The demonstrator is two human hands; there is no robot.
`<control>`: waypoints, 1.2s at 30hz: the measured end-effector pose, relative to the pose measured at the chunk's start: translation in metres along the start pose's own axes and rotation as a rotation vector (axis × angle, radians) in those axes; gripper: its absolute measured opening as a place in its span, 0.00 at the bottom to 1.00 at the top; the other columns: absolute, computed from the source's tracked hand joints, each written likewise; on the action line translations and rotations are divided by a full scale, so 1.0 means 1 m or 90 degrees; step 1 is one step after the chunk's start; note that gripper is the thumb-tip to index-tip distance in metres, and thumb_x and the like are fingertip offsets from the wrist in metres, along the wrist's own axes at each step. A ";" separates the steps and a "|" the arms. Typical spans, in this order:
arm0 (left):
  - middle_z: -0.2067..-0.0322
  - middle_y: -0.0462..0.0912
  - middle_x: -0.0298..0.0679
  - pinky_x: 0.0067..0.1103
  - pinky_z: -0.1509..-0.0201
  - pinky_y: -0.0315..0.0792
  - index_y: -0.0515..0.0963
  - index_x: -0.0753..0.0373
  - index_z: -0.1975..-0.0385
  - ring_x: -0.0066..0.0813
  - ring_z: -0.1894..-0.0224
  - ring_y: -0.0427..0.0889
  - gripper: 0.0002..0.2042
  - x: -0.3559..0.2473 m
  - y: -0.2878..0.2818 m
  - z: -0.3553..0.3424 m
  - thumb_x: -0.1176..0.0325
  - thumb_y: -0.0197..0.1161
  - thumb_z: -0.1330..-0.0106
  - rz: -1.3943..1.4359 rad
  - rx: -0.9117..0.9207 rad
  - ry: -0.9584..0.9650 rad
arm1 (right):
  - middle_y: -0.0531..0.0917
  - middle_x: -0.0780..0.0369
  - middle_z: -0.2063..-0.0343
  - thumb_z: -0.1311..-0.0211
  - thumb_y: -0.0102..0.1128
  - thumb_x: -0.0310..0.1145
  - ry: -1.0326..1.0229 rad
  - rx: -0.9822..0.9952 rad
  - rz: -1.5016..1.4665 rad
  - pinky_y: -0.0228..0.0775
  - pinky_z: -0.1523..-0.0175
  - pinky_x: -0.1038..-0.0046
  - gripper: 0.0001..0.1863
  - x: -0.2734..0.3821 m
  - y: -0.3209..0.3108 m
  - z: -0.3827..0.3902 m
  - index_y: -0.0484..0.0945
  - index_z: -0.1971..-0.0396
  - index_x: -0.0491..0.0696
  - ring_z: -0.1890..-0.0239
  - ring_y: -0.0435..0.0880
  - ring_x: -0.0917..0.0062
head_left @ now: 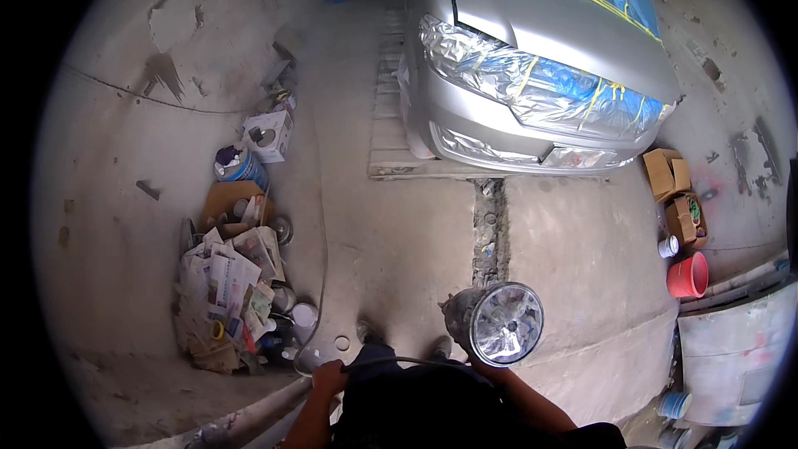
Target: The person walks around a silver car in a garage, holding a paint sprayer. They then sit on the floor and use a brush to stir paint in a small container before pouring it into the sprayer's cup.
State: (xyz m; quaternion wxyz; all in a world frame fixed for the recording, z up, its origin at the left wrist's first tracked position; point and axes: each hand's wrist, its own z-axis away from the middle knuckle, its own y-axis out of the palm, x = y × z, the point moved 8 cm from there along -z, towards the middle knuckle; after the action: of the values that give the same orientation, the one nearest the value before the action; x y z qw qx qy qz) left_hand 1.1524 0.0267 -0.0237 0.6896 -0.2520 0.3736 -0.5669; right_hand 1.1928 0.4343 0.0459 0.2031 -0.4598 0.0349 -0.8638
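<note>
I am holding a dark, drum-shaped object with a clear, glossy round face (509, 324) just right of my body, above the grey concrete floor (391, 233). My right hand (487, 372) is meeting its lower edge, but its fingers are hidden, so I cannot tell how they are gripping. The fingers of my left hand (330, 377) are curling round a thin dark hose or cable (391, 359), which is bowing across my waist. I judge I should be bearing the drum squarely, guarding its clear face from knocks and guiding the line clear of my shoes (367, 332). Ahead, a silver car (532, 8) is wearing crinkled silver-and-blue plastic film (474, 58). Leftward, loose printed papers (229, 274) are lying heaped, their writing too small for reading.
</note>
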 end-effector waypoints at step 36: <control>0.74 0.82 0.42 0.38 0.63 0.72 0.80 0.56 0.71 0.45 0.68 0.81 0.10 0.006 -0.415 -0.324 0.58 0.64 0.48 0.049 -0.106 0.211 | 0.76 0.52 0.48 0.58 0.75 0.40 -0.323 -0.171 0.027 0.68 0.41 0.67 0.37 0.443 -0.001 -0.393 0.72 0.45 0.43 0.45 0.77 0.61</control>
State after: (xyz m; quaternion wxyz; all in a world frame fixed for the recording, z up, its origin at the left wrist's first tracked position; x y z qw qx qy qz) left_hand 0.6467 -0.0497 0.1025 0.6163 -0.1970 0.5371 -0.5412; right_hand 0.6555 0.2160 0.1656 0.1609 -0.6832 0.1070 -0.7042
